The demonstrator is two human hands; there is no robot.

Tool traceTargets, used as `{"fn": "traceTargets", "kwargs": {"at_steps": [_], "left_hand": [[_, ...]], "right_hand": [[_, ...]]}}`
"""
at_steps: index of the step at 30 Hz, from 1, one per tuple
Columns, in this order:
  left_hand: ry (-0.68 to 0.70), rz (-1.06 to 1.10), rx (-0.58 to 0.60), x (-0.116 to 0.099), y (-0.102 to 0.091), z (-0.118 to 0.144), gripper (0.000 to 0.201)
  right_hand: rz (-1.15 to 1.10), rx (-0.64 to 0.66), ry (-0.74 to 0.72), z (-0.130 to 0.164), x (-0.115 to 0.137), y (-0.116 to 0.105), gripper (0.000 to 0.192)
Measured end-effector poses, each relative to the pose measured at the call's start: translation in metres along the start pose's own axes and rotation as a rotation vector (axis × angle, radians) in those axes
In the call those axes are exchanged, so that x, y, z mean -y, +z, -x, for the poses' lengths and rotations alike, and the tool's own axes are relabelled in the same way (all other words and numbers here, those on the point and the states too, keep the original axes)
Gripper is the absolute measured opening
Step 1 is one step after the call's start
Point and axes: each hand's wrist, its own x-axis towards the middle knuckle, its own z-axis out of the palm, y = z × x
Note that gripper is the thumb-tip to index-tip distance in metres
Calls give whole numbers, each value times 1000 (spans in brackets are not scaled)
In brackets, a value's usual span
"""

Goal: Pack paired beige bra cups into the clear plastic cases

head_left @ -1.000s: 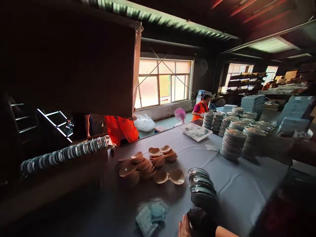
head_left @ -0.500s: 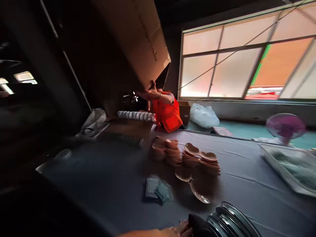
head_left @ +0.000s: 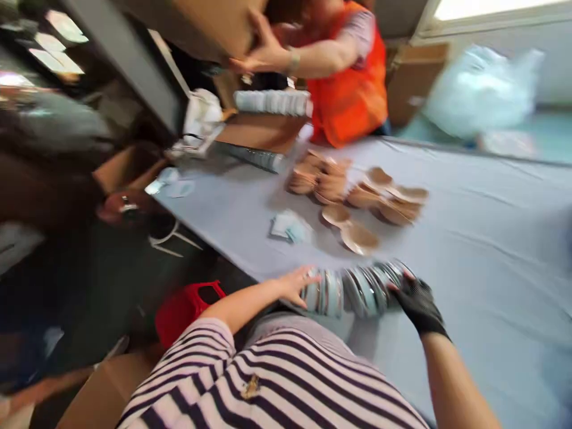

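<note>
A row of blue-rimmed plates (head_left: 353,289) lies on its side at the near edge of the grey worktop (head_left: 482,250), down at about six o'clock, pressed between the person's two hands. The bare left hand (head_left: 297,283) has its fingers spread flat against the row's nine o'clock end. The right hand (head_left: 417,304), in a black glove, closes the three o'clock end; its grip looks loosely cupped on the last plate, though the blur keeps me from telling how far the fingers wrap. Neither hand is closed right round anything; the row is squeezed between them.

Just beyond the row, toward twelve o'clock, sit heaps of tan shell-shaped dishes (head_left: 357,193), and at eleven o'clock a small pale packet (head_left: 288,226) lies flat on the cloth. At the far edge a co-worker in an orange vest (head_left: 348,83) reaches a hand (head_left: 261,50) up against a cardboard box (head_left: 201,21) at the top. Another row of plates (head_left: 272,101) lies below that box. A red stool (head_left: 187,304) stands on the floor at eight o'clock.
</note>
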Motion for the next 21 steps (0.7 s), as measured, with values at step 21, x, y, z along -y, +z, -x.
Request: {"fn": "traceTargets", "kwargs": {"at_steps": [21], "left_hand": [[-314,-21,-34,-17,18,-11,114]], "right_hand": [[-226,-144,523,60,5,14,67]]}}
